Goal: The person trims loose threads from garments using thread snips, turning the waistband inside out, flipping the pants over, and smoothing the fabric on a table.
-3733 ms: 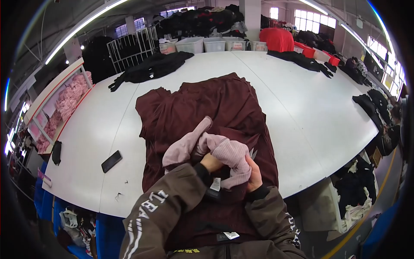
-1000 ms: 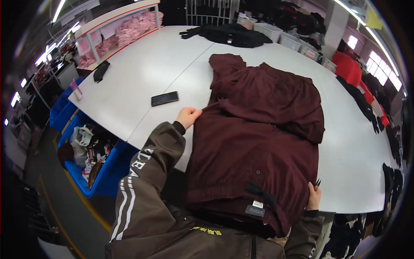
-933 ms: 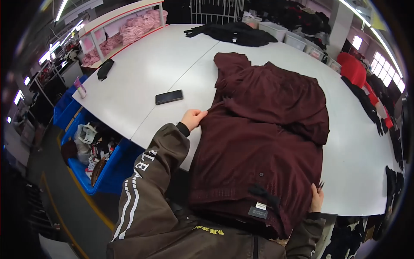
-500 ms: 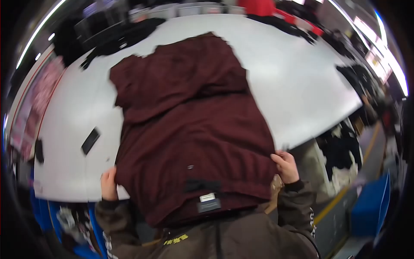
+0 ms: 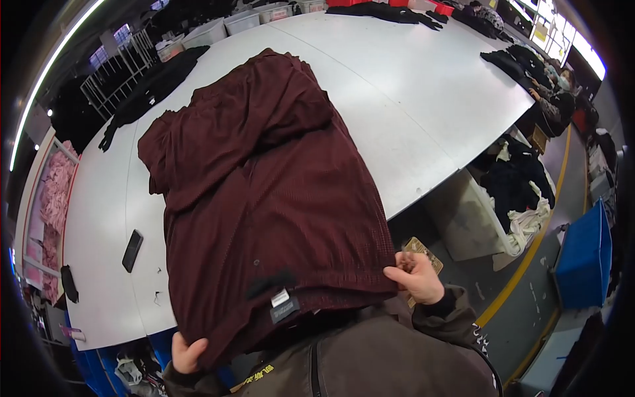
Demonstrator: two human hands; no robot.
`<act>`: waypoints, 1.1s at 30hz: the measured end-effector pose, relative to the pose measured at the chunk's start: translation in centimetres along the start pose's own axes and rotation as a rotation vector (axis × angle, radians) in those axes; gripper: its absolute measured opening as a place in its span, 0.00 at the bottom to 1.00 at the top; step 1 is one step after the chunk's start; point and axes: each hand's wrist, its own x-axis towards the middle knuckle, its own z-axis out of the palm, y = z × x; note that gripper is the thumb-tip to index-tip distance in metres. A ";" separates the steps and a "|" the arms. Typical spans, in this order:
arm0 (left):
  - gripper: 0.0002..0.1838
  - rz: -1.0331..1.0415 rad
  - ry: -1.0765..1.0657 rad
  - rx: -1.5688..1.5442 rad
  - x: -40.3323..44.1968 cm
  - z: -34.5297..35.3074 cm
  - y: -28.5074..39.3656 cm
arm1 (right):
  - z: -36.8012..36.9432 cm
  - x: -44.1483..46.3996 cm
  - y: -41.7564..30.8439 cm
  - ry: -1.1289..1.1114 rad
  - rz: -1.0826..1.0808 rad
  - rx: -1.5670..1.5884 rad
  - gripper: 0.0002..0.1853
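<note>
A dark maroon garment [image 5: 278,198] of ribbed or meshed fabric lies spread over the table's near edge, its far part bunched in folds. Along its near opening sit a white tag [image 5: 280,297] and a dark label [image 5: 285,309], beside a black patch [image 5: 270,283]. My left hand [image 5: 188,352] pinches the near left corner, thumb on top. At the right end of the same edge, my right hand [image 5: 421,278] is closed on the fabric. Between both hands the opening hangs close to my jacket. The fingers under the cloth are hidden.
The white table [image 5: 410,126] carries a black phone [image 5: 132,251] at left and black garments [image 5: 155,89] along its far side. Pale bins [image 5: 206,33] line the back. Below right stand a clothes-filled bin [image 5: 466,212] and a blue bin [image 5: 582,255]. A person [image 5: 555,99] is at far right.
The view has turned, so the garment appears tilted. My left hand sits lower in view and my right hand slightly lower and further left; both keep hold of the garment's near edge.
</note>
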 end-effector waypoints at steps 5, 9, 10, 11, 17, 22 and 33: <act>0.14 -0.499 -0.379 0.756 0.6 -4.6 -0.8 | -2.6 0.6 -1.7 -0.217 0.270 -0.220 0.07; 0.16 -0.007 0.088 0.725 3.4 -3.9 3.3 | -5.8 6.9 -6.8 0.231 0.156 -0.150 0.08; 0.16 0.186 0.192 0.758 4.5 -2.7 4.8 | -5.1 8.8 -8.1 0.185 0.149 -0.146 0.08; 0.19 0.273 0.126 0.724 5.5 -1.0 6.9 | -4.3 10.6 -9.8 0.187 -0.027 -0.094 0.07; 0.48 0.715 -0.815 1.024 8.0 10.6 1.7 | 10.7 13.2 -10.5 -0.911 -0.566 -0.415 0.16; 0.14 0.156 -0.743 0.519 16.4 3.6 9.4 | 10.9 16.9 -8.5 -1.009 -0.209 -0.421 0.14; 0.13 0.557 0.782 0.490 52.2 -5.2 4.7 | 12.0 24.1 3.5 -0.239 -0.517 -0.699 0.06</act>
